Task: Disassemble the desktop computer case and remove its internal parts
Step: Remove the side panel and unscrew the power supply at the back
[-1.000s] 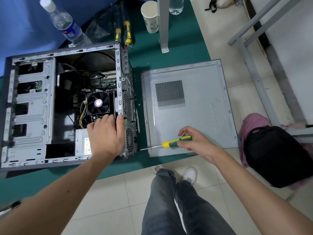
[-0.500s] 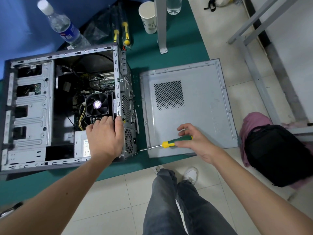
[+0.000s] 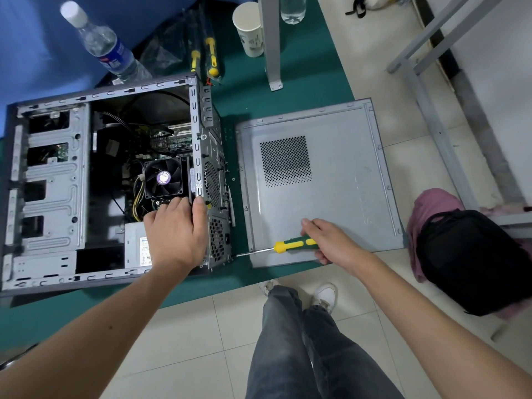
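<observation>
The open computer case (image 3: 51,174) lies on its side on the green table (image 3: 302,82), its rear panel facing right. Inside it I see the CPU fan (image 3: 163,177) and the grey power supply (image 3: 135,249). My left hand (image 3: 175,234) rests on the power supply, thumb hooked over the case's rear edge. My right hand (image 3: 331,243) grips a green and yellow screwdriver (image 3: 290,245), whose tip touches the rear panel's lower corner. The removed side panel (image 3: 339,168) lies flat to the right of the case.
A water bottle (image 3: 103,47), a paper cup (image 3: 250,30) and two packed screwdrivers (image 3: 205,57) stand behind the case. A metal post (image 3: 270,41) rises from the table. A black backpack (image 3: 472,260) sits at right. My legs (image 3: 302,341) are below the table edge.
My right hand's fingers have shifted on the screwdriver handle while the tip stays at the rear panel. The left hand has stayed in place.
</observation>
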